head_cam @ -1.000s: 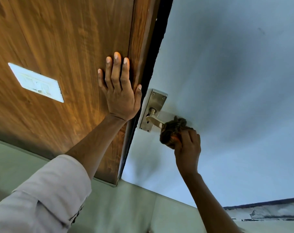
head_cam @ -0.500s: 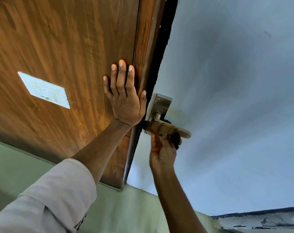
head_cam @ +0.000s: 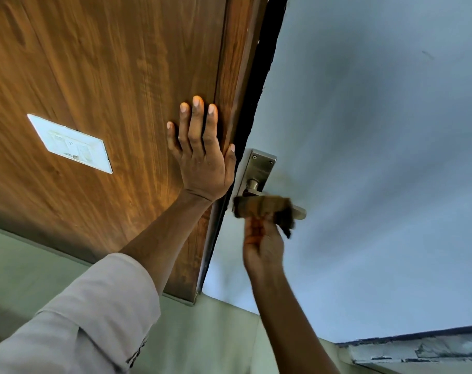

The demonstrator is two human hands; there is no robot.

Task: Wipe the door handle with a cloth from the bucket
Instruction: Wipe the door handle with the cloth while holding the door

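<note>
A metal lever door handle (head_cam: 299, 212) sticks out from its steel backplate (head_cam: 259, 168) on a pale blue-grey door (head_cam: 364, 157). A brown cloth (head_cam: 264, 207) is wrapped over most of the lever; only the lever's tip shows. My right hand (head_cam: 263, 245) grips the cloth from below, blurred by motion. My left hand (head_cam: 202, 155) lies flat with fingers spread on the wooden panel (head_cam: 108, 76) beside the door edge. The bucket is not in view.
A white switch plate (head_cam: 70, 144) sits on the wooden panel at left. A dark gap (head_cam: 264, 63) runs between wood and door. Pale green floor (head_cam: 216, 333) lies below. A worn painted ledge (head_cam: 418, 349) sits at the bottom right.
My right hand has slid the cloth from the lever's tip toward the backplate and now holds it from underneath. My left hand stays flat on the wood.
</note>
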